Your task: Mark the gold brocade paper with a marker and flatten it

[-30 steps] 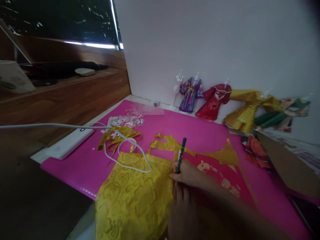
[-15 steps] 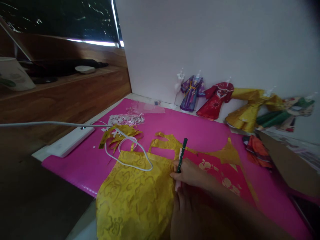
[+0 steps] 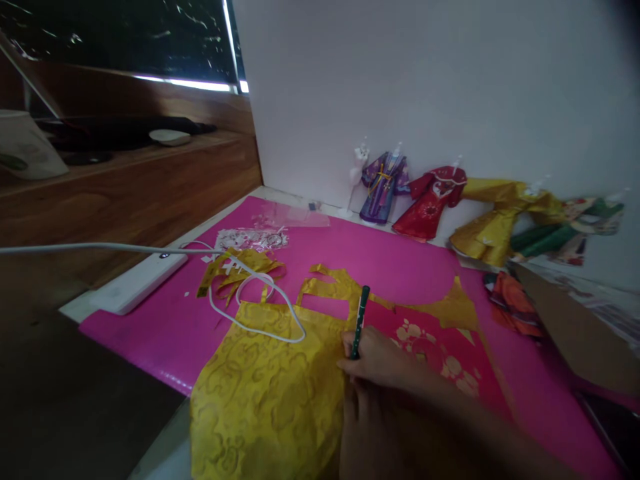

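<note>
My right hand (image 3: pixel 377 357) is closed around a dark green pen (image 3: pixel 361 320) with pale dots. The pen stands nearly upright, its lower end hidden by my fingers, at the right edge of a gold patterned sheet (image 3: pixel 280 380). Just below, my left hand (image 3: pixel 367 427) lies with fingers stretched forward and pressed down near that same edge; its fingertips are partly covered by my right hand. Under my right forearm is a red sheet (image 3: pixel 430 343) with pale flower prints. Cut-out gold scraps (image 3: pixel 333 285) lie beyond the gold sheet.
A white cable (image 3: pixel 260 328) loops over the gold sheet from a white power strip (image 3: pixel 145 283). Gold strips (image 3: pixel 255 263) and a clear packet (image 3: pixel 253 239) lie on the pink mat (image 3: pixel 170 347). Small dresses, including a red one (image 3: pixel 433 203), stand along the wall.
My right hand and the pen have moved slightly down, toward me. The pale pink strip visible beneath my hands before is now hidden. My left hand stays in about the same place.
</note>
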### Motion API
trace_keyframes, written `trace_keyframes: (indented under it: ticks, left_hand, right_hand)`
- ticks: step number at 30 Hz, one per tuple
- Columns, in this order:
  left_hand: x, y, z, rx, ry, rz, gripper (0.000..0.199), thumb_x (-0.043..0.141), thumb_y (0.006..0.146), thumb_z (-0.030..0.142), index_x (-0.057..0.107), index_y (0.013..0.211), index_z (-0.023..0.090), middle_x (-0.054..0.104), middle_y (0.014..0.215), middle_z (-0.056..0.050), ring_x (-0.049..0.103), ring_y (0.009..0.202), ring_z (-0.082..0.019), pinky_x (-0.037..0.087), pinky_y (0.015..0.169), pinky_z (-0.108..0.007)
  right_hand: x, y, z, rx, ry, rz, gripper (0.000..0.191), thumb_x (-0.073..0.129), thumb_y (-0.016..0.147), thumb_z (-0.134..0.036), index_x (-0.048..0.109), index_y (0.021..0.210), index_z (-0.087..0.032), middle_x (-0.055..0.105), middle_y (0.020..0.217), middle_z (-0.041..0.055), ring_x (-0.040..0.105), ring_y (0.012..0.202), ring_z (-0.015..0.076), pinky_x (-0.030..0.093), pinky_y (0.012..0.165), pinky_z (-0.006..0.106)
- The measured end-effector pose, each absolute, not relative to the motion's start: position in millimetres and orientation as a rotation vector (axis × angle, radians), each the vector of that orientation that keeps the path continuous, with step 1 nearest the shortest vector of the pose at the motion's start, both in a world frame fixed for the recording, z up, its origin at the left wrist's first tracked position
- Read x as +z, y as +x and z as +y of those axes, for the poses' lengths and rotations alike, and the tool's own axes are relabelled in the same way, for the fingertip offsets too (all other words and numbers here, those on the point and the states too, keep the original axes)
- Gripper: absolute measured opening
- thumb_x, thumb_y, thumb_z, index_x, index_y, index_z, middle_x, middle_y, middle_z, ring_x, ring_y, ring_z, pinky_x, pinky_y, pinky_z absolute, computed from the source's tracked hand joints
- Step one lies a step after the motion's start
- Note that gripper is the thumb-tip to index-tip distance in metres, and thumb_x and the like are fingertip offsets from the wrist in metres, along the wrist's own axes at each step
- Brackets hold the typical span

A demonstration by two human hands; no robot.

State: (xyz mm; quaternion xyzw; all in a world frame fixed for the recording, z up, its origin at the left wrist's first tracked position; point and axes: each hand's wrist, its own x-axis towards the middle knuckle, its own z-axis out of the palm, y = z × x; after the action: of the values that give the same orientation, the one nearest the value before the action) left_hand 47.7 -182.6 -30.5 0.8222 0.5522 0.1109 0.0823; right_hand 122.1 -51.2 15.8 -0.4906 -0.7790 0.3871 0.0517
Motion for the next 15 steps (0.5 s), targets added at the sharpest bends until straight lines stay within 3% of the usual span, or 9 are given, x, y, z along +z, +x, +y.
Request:
trace_keyframes:
  ticks: [15]
  left_hand:
    - [-24.0, 43.2, -184.0, 0.337, 2.5, 1.617, 0.039, 0.063, 0.097, 0.039, 0.057, 0.129, 0.019, 0.058, 0.132, -0.01, 0.061, 0.112, -0.026, 0.054, 0.093, -0.049]
  right_hand:
    - [17.0, 120.4, -52.0, 1.201, -1.5, -2.364, 0.017, 0.07, 0.073, -0.01, 0.057, 0.068, -0.019, 0.054, 0.058, -0.0068, 0.049, 0.052, 0.0091, 0.031, 0.049, 0.021]
